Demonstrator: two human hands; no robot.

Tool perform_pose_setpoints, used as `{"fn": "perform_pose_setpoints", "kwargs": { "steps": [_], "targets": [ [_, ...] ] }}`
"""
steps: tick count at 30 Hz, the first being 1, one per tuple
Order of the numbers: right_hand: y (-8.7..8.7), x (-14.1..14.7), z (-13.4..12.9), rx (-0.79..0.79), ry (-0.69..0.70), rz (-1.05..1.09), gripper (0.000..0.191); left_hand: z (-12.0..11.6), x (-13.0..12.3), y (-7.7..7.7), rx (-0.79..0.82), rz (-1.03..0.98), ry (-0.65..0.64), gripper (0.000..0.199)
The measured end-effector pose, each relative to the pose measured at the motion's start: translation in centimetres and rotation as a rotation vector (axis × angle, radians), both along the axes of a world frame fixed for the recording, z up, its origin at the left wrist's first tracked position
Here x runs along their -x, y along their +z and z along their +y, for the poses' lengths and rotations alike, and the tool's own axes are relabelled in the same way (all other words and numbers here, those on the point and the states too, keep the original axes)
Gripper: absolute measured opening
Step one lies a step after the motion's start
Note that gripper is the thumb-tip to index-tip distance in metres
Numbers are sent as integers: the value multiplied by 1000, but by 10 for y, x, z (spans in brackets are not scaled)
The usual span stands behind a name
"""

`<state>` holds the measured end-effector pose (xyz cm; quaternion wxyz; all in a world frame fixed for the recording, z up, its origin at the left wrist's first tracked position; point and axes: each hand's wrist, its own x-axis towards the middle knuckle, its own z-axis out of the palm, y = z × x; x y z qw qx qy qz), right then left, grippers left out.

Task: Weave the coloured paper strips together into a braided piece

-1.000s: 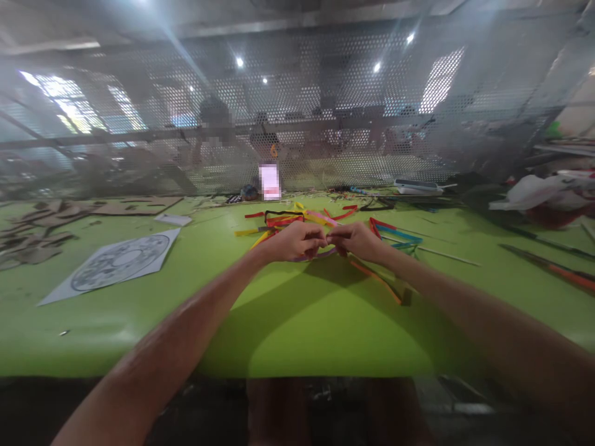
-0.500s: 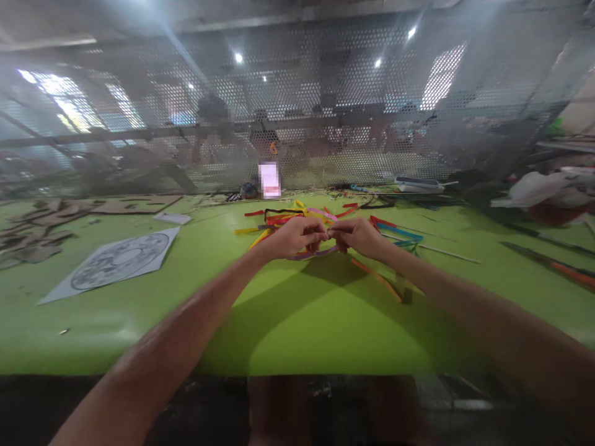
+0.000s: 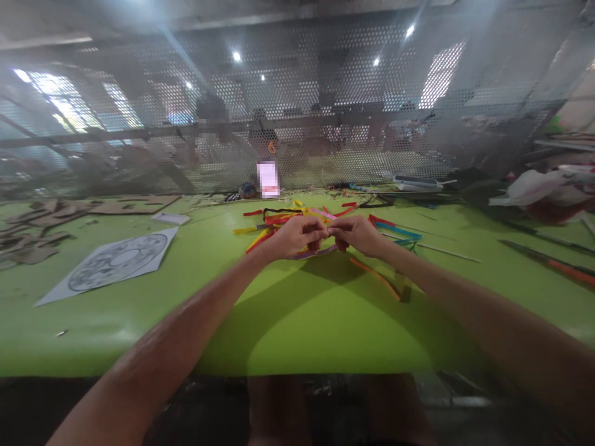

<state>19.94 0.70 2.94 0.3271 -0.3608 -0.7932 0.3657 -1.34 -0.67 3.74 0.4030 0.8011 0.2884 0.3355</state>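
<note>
Over the green table my left hand [image 3: 297, 236] and my right hand [image 3: 356, 235] meet with their fingertips pinched together. Whatever is between the fingers is too small and hidden to make out. Under and around both hands lies a loose bunch of narrow coloured strips, partly covered by them. A purple strip [image 3: 320, 253] curves below the fingers, and a pink strip [image 3: 324, 214] shows just behind them. Red and yellow strips [image 3: 260, 240] stick out on the left. Beside my right hand are a blue strip [image 3: 400, 232] and, closer to me, an orange strip [image 3: 376, 277].
A paper with a printed ring pattern [image 3: 114, 263] lies left, near cardboard pieces [image 3: 41, 226]. A thin stick [image 3: 449, 253] and a long orange-and-dark tool [image 3: 553, 263] are at right, below a white plastic bag [image 3: 534, 189]. A perforated screen [image 3: 320, 142] stands behind.
Both hands keep the same pinched pose, with hardly any movement. The whole view has shifted very slightly.
</note>
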Motion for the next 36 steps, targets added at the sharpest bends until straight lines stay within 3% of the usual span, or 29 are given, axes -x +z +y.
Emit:
{"fn": "perform_pose_setpoints", "kwargs": {
  "steps": [28, 36],
  "targets": [
    [-6, -3, 6, -107, -7, -104, 36, -1, 1, -2, -10, 88, 41, 19],
    [-3, -2, 3, -90, 6, -116, 37, 3, 3, -2, 55, 51, -26, 17]
  ]
}}
